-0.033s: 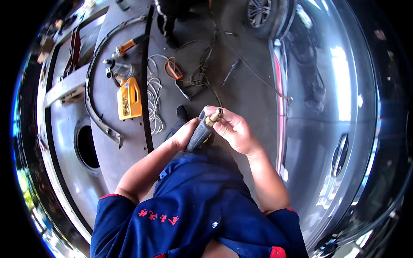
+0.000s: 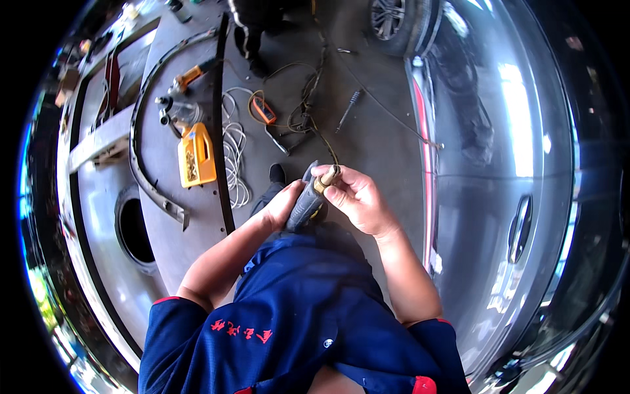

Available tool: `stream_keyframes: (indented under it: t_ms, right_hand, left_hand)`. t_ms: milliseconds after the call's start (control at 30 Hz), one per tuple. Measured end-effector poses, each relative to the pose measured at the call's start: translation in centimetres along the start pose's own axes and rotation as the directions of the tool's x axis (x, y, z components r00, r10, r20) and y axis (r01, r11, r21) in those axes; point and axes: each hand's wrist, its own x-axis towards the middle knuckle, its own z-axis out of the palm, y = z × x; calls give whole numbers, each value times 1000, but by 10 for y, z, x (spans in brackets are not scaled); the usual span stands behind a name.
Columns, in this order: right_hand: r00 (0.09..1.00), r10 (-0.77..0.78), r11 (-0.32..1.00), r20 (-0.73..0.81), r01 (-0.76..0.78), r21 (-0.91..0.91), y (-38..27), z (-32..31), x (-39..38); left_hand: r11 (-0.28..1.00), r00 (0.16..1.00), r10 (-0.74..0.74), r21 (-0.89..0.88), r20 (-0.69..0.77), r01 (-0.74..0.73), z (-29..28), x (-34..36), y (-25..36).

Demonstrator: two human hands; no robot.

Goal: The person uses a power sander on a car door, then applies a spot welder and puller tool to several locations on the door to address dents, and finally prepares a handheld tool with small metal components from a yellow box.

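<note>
In front of my waist I hold a dark grey gun-shaped tool with a brass tip (image 2: 300,211), its exact kind not clear. My left hand (image 2: 283,205) is wrapped round the grey body from the left side. At the upper end, the fingers and thumb of my right hand (image 2: 357,200) close round the brass fitting (image 2: 321,186) and the paler metal tip above it. A patch of yellow shows on the tool's right side. The palm side of my left hand and some right fingertips are hidden.
A grey car door (image 2: 485,217) stands close on my right. On my left, a metal panel (image 2: 197,217) carries a yellow jug (image 2: 196,157) and a power tool (image 2: 190,77). White cable (image 2: 233,151), an orange meter (image 2: 264,110) and a spring-like rod (image 2: 348,111) lie on the floor.
My view has shifted slightly, so the surroundings sit a little differently in it. Both hands keep the same grip on the tool.
</note>
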Motion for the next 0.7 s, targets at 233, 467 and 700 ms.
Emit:
stream_keyframes:
  t_ms: [233, 467, 700]
  right_hand:
    - [947, -136, 968, -292, 189, 164, -3, 27, -9]
    - [809, -206, 978, -551, 146, -150, -2, 37, 15]
    - [812, -233, 970, -535, 154, -190, -14, 33, 20]
  left_hand:
    - [907, 978, 80, 394, 192, -152, -7, 11, 23]
    - [935, 941, 40, 320, 335, -154, -29, 30, 57]
    - [920, 927, -186, 390, 326, 48, -52, 73, 65]
